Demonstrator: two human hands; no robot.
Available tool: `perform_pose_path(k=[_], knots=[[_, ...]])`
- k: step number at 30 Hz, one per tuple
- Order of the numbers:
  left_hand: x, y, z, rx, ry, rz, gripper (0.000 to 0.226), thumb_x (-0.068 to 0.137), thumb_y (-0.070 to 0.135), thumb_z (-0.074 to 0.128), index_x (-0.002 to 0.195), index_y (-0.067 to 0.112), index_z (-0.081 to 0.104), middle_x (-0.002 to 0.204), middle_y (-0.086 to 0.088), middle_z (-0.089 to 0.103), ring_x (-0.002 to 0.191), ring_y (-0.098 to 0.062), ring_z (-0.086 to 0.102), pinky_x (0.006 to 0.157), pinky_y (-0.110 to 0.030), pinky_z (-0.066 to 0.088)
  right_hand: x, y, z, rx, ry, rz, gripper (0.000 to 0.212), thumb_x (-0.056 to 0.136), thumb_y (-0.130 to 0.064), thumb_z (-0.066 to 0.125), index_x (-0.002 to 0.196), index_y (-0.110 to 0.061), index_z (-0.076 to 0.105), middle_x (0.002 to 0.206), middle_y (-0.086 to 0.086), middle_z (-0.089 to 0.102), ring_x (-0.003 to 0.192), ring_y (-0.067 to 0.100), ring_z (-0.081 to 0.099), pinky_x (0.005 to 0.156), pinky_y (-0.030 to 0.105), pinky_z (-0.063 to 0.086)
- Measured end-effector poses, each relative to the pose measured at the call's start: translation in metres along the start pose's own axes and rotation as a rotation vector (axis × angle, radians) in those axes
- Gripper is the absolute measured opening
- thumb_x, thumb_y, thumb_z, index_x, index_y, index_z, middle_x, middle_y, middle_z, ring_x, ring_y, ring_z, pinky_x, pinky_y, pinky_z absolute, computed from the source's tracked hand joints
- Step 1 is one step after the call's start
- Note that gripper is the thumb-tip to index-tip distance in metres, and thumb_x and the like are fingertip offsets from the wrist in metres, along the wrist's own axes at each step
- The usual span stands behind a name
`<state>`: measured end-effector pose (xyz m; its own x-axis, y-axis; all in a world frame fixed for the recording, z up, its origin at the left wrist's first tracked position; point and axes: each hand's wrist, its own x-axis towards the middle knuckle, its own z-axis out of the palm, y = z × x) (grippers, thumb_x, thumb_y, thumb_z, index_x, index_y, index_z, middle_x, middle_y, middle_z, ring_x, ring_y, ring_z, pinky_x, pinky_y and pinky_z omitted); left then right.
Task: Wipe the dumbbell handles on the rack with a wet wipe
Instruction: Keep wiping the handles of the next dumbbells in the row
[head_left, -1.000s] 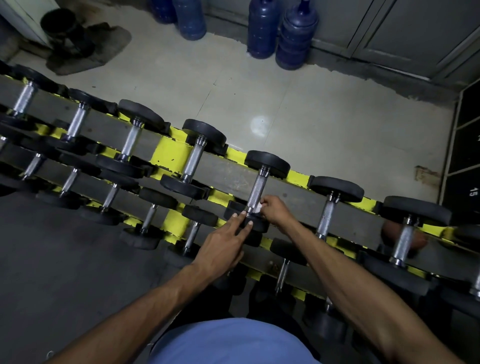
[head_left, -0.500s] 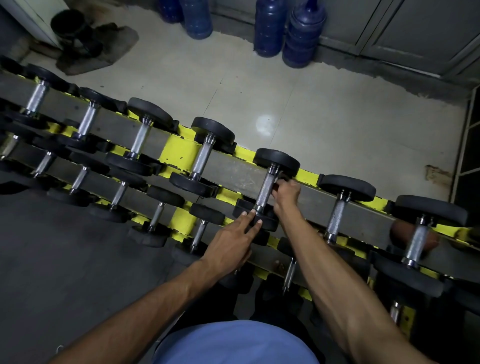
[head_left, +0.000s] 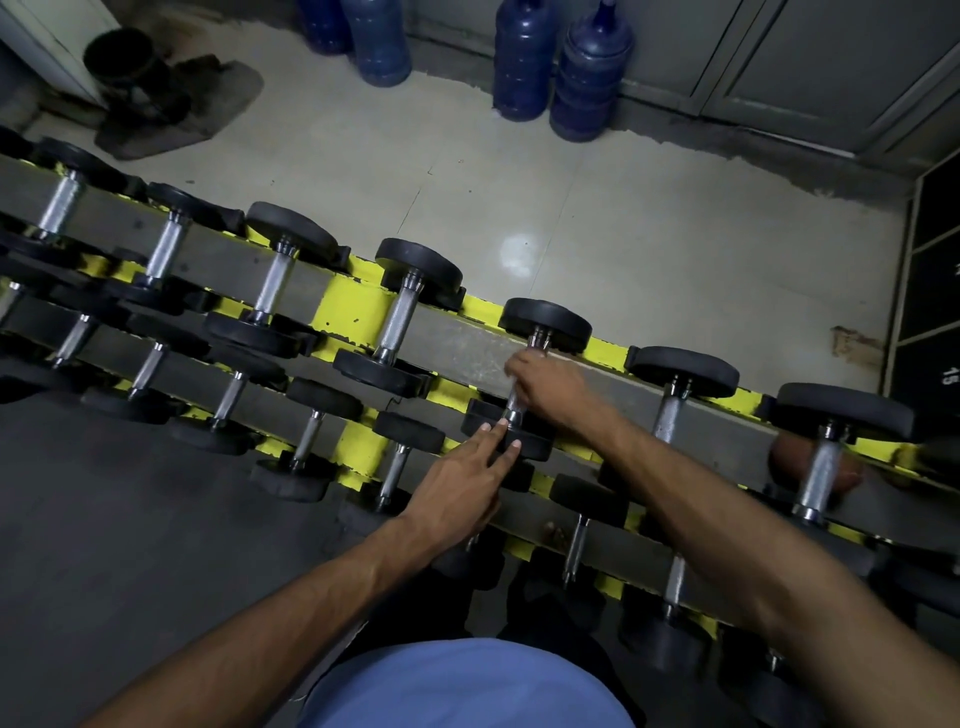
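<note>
The rack (head_left: 358, 312), grey with yellow patches, runs slantwise from the left edge to the lower right, with dumbbells lying across its rails. Just right of centre, the right hand (head_left: 548, 384) is curled round the handle (head_left: 513, 404) of 1 dumbbell (head_left: 545, 322) on the top rail, covering most of the bar up to its far head. The wipe cannot be made out under those fingers. The left hand (head_left: 460, 486) lies flat just below, fingers straight and slightly spread, their tips on the same dumbbell's near head (head_left: 527, 446). 4 blue bottles (head_left: 519, 62) stand along the wall at top centre. A blue shirt (head_left: 467, 686) fills the bottom edge.
</note>
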<state>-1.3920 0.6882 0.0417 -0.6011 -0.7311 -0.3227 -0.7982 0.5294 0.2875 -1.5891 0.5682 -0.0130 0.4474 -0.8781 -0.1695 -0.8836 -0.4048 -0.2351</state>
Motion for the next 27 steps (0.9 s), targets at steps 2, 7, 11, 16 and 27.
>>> perform_pose_path(k=[2, 7, 11, 16, 27], knots=[[-0.001, 0.000, 0.000, 0.022, -0.003, 0.005, 0.075, 0.102, 0.024, 0.055, 0.166, 0.014, 0.017, 0.173, -0.018, 0.004, 0.159, -0.033, 0.014, 0.125, -0.039, 0.025, 0.008, -0.013, -0.011, -0.046, -0.253, -0.150, 0.022, 0.096, -0.024, 0.054, 0.117, -0.021, 0.062, 0.116, 0.002, 0.065, 0.095, 0.025, 0.064, 0.070, 0.036, 0.052], [0.000, -0.003, 0.002, 0.002, 0.001, 0.009, 0.075, 0.100, 0.021, 0.057, 0.165, 0.015, 0.020, 0.173, -0.018, 0.006, 0.159, -0.034, 0.016, 0.125, -0.041, 0.029, 0.024, 0.012, -0.044, -0.262, -0.079, -0.044, 0.031, 0.095, -0.013, 0.053, 0.122, -0.023, 0.063, 0.122, -0.003, 0.067, 0.101, 0.026, 0.069, 0.072, 0.039, 0.058], [0.000, -0.002, 0.003, 0.002, -0.005, 0.000, 0.075, 0.099, 0.023, 0.059, 0.164, 0.014, 0.023, 0.172, -0.020, 0.009, 0.158, -0.035, 0.020, 0.122, -0.042, 0.032, -0.015, -0.010, -0.023, -0.043, -0.074, -0.113, 0.027, 0.100, -0.023, 0.056, 0.125, -0.027, 0.064, 0.123, -0.004, 0.069, 0.104, 0.018, 0.069, 0.087, 0.033, 0.056], [0.000, -0.002, 0.003, 0.005, -0.010, 0.001, 0.075, 0.100, 0.026, 0.058, 0.165, 0.015, 0.022, 0.172, -0.019, 0.008, 0.158, -0.034, 0.019, 0.122, -0.041, 0.031, 0.003, 0.001, -0.029, -0.107, -0.061, -0.130, 0.031, 0.098, -0.019, 0.057, 0.127, -0.026, 0.066, 0.131, -0.007, 0.067, 0.111, 0.019, 0.068, 0.086, 0.039, 0.059], [-0.001, -0.006, 0.002, -0.006, 0.018, 0.019, 0.071, 0.093, 0.021, 0.064, 0.159, 0.012, 0.039, 0.168, -0.022, 0.025, 0.152, -0.037, 0.035, 0.115, -0.042, 0.042, -0.028, 0.002, 0.013, 0.197, 0.214, 0.029, 0.016, 0.088, -0.020, 0.071, 0.103, -0.020, 0.067, 0.104, 0.002, 0.056, 0.085, 0.024, 0.059, 0.062, 0.036, 0.050]])
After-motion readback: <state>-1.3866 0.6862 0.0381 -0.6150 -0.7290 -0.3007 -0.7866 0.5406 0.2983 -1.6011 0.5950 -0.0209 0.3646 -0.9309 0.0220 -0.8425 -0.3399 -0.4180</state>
